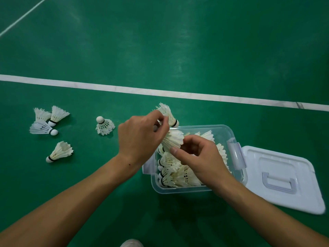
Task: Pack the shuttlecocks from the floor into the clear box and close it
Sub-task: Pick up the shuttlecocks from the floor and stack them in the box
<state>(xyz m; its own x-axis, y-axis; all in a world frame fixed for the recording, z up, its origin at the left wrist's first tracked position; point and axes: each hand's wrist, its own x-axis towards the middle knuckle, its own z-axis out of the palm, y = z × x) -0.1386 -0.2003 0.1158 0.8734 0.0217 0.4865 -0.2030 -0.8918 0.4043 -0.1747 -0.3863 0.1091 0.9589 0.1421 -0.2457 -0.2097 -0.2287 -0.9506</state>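
The clear box (183, 189) stands open on the green floor, holding several white shuttlecocks (178, 173). Above its far left corner my left hand (140, 134) pinches two shuttlecocks: one (168, 114) pointing up and away, and another (173, 140) fanned toward the box. My right hand (199, 157) hovers over the box, its curled fingers and thumb touching the feathers of the lower shuttlecock. Several loose shuttlecocks lie on the floor to the left: a cluster of three (47, 120), a single one (105, 125) and another (59, 152).
The box's white lid (284, 179) with a handle lies flat on the floor right of the box. A white court line (124, 89) crosses the floor beyond. A shoe tip (131, 243) shows at the bottom edge.
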